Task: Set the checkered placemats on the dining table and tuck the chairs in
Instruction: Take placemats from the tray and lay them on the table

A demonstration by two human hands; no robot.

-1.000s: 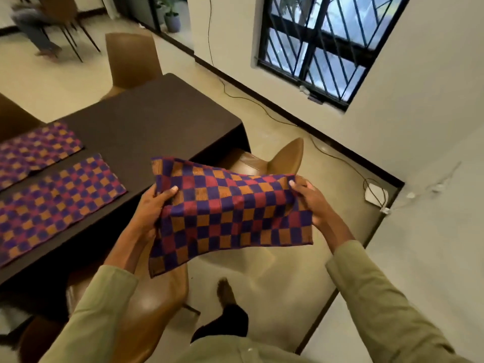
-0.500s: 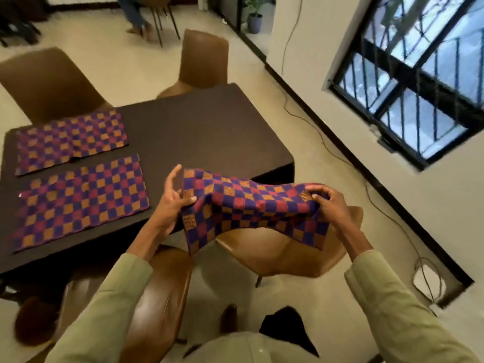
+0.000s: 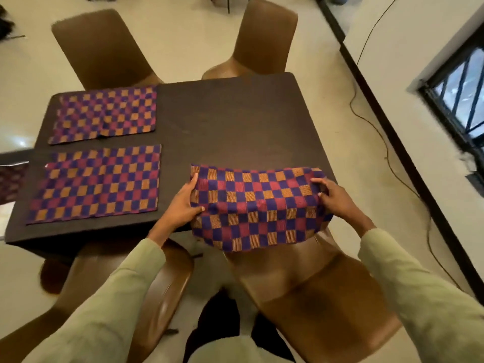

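Note:
A purple, red and orange checkered placemat [image 3: 258, 208] hangs over the near right edge of the dark dining table [image 3: 230, 119], its far part over the tabletop and its near part drooping past the edge. My left hand [image 3: 183, 205] pinches its left side and my right hand [image 3: 334, 197] grips its right side. Two matching placemats lie flat on the table's left half, one near [image 3: 97, 183] and one far [image 3: 104, 113].
Two brown chairs stand just in front of me, one at the right [image 3: 314, 292] and one at the left [image 3: 162, 289]. Two more chairs, left [image 3: 102, 45] and right [image 3: 264, 38], face the far side. A cable [image 3: 387, 142] runs along the floor by the right wall.
I have carried the placemat from mid-air beside the table down over its near right edge. The view has swung to face the table squarely.

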